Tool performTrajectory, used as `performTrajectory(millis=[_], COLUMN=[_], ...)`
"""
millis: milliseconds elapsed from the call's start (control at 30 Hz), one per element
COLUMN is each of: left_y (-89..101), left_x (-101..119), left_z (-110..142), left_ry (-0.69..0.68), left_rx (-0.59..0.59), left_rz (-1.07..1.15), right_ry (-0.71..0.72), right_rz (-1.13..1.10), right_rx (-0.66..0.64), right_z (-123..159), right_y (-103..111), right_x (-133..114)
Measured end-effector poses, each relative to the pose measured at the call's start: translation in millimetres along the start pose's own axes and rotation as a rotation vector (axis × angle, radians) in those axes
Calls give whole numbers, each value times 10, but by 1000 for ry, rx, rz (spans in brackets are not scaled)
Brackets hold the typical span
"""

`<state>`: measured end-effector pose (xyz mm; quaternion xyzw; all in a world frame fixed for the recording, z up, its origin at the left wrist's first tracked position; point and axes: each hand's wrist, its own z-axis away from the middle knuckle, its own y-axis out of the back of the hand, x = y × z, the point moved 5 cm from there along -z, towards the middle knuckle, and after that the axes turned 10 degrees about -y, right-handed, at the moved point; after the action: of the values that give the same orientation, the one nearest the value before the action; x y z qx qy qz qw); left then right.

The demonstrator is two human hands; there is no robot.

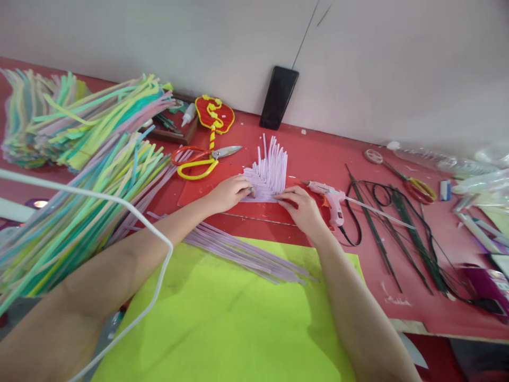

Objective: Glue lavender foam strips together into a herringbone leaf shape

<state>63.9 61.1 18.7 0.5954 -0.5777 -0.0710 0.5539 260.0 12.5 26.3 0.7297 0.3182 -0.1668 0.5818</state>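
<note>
A lilac piece made of pipe cleaners (270, 172) lies on a red board (207, 188), its strands meeting in a V-shaped pattern with loose ends fanning upward. My left hand (231, 193) is closed at the piece's lower left, fingers curled and pressed onto it. At the lower right corner, my right hand (301, 208) pinches the edge between thumb and fingers. Loose lilac pipe cleaners (242, 252) lie just below, partly on a lime-green sheet (238, 318). Right of my right hand rests a pink glue gun (334, 204).
Bundles of coloured pipe cleaners (91, 196) fill the left side. Scissors (214, 155), a red-and-yellow ornament (217, 114) and a tray (186, 135) sit behind. A phone (279, 98) leans on the wall. Green stems (413, 239) and more scissors (417, 188) lie right. A white cable (159, 233) crosses my left arm.
</note>
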Motion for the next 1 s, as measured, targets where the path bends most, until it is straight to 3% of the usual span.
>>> performTrajectory(millis=[333,733,1000], left_y=[-6,49,78], left_x=[10,129,179], left_z=[-13,-39,-24], left_ry=[1,-36,-36], left_rx=[-26,-153,-132], left_rz=[-22,-117,-105], right_ry=[7,13,-13], right_rz=[14,22,13], right_rx=[3,1,-4], right_z=[-3,-1,-5], right_y=[6,2,1], right_x=[-16,-21,-15])
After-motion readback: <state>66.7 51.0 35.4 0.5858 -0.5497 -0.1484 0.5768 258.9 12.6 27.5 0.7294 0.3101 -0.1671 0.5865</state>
